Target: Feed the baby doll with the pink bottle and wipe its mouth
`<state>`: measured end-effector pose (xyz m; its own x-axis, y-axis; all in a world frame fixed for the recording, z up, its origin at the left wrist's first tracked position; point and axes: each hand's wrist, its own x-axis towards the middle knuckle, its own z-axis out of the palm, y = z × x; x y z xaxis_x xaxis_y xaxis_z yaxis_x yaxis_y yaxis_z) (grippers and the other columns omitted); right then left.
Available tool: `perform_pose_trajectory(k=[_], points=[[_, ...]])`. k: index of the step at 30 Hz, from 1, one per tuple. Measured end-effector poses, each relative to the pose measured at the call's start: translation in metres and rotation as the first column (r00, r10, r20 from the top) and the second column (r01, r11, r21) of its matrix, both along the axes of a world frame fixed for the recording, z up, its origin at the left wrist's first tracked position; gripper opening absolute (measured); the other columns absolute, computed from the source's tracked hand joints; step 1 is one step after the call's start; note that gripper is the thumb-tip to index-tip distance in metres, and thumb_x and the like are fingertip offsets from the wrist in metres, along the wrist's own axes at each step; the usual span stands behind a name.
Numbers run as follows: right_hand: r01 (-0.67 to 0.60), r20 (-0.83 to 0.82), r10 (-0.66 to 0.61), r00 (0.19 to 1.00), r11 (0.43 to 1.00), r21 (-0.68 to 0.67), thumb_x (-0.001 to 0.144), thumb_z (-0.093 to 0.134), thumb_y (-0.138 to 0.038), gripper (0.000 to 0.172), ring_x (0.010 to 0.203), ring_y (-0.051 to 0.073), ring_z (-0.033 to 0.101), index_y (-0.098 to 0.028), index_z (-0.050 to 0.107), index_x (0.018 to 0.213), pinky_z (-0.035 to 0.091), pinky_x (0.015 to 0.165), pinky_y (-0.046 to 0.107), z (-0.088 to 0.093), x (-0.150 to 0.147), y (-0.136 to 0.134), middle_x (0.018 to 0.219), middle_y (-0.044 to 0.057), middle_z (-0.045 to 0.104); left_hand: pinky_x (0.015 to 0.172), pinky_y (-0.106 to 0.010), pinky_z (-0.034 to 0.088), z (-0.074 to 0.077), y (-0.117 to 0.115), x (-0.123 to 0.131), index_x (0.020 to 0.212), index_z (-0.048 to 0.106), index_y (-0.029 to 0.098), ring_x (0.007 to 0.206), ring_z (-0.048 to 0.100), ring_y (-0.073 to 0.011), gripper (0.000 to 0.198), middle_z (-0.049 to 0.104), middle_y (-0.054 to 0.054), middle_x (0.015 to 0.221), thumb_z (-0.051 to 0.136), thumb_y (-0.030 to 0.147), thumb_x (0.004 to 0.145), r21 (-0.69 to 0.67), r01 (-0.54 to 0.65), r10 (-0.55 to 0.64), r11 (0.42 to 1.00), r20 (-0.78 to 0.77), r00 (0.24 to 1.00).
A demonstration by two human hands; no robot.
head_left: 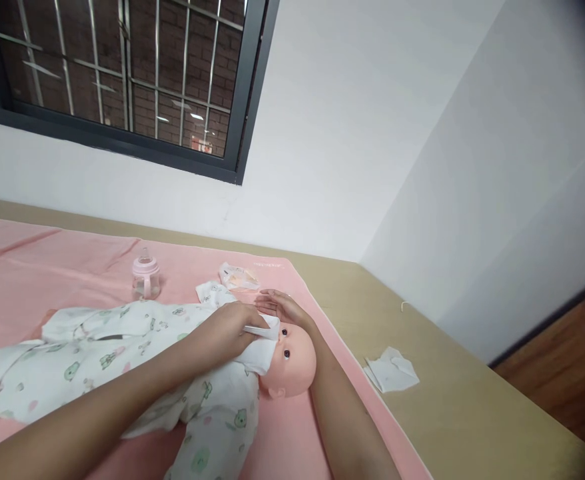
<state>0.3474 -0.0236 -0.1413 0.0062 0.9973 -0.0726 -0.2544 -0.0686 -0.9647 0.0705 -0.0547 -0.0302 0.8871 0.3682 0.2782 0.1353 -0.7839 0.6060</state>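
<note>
A baby doll [297,370] lies on its back on the pink mat [285,433], dressed in a white printed outfit [127,327]. Its head points right. My left hand [232,328] pinches a folded white tissue [265,343] against the doll's mouth and chin, hiding them. Around the far side of the head reaches my right hand [280,305], palm turned toward the doll, fingers stretched out. It holds nothing I can see; whether it touches the head I cannot tell.
A pink-capped baby bottle [146,277] stands upright beyond the doll's body. Near the mat's far edge lies a clear plastic wrapper [239,276]. A crumpled white tissue [392,371] rests on the wooden surface [452,400] at right. Behind are a wall and a barred window [122,73].
</note>
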Motion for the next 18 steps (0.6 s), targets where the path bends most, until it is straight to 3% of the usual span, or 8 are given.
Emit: perform_pose_trajectory(k=[5,10,12,16,18], points=[[-0.01,0.013,0.009,1.0,1.0,0.017,0.075,0.073,-0.039,0.036,0.1,0.022,0.068,-0.017,0.064,0.101,0.043,0.104,0.042,-0.002,0.001,0.001,0.094,0.009,0.072,0.063,-0.026,0.028,-0.003,0.001,0.003,0.054,0.034,0.018,0.066,0.045,-0.0143,0.021,0.047,0.001,0.062,0.041,0.009,0.071,0.093,-0.041,0.042,0.995,-0.007,0.999],[0.003,0.017,-0.003,1.0,1.0,0.018,0.074,0.074,-0.04,0.038,0.1,0.023,0.068,-0.017,0.064,0.103,0.044,0.103,0.041,-0.003,0.003,0.001,0.096,0.009,0.072,0.064,-0.027,0.029,-0.005,0.006,0.004,0.055,0.034,0.017,0.067,0.047,-0.0153,0.021,0.05,0.0,0.066,0.044,0.01,0.072,0.124,-0.071,0.077,0.99,-0.036,0.996],[0.001,0.012,-0.001,1.0,1.0,0.019,0.074,0.074,-0.041,0.039,0.1,0.023,0.068,-0.016,0.064,0.102,0.045,0.102,0.041,-0.003,0.002,0.001,0.096,0.009,0.072,0.064,-0.027,0.031,-0.003,0.007,0.001,0.058,0.037,0.018,0.068,0.049,-0.0157,0.019,0.053,0.001,0.068,0.045,0.014,0.075,0.066,-0.076,0.078,0.995,-0.035,0.996],[-0.012,0.005,0.011,1.0,1.0,0.021,0.075,0.073,-0.04,0.038,0.101,0.023,0.068,-0.016,0.064,0.103,0.044,0.104,0.042,-0.001,0.0,0.0,0.095,0.01,0.072,0.057,-0.026,0.033,0.005,0.003,-0.008,0.068,0.048,0.019,0.066,0.052,-0.0162,0.016,0.055,0.002,0.069,0.051,0.03,0.079,-0.173,-0.055,0.032,0.983,-0.131,0.991],[-0.007,0.005,0.007,1.0,1.0,0.019,0.076,0.073,-0.038,0.036,0.101,0.023,0.068,-0.016,0.063,0.103,0.043,0.105,0.043,0.001,-0.002,-0.002,0.097,0.011,0.072,0.055,-0.026,0.032,0.008,0.001,-0.011,0.067,0.048,0.019,0.063,0.051,-0.0157,0.017,0.053,0.002,0.066,0.053,0.032,0.077,-0.188,-0.05,0.015,0.981,-0.183,0.983]])
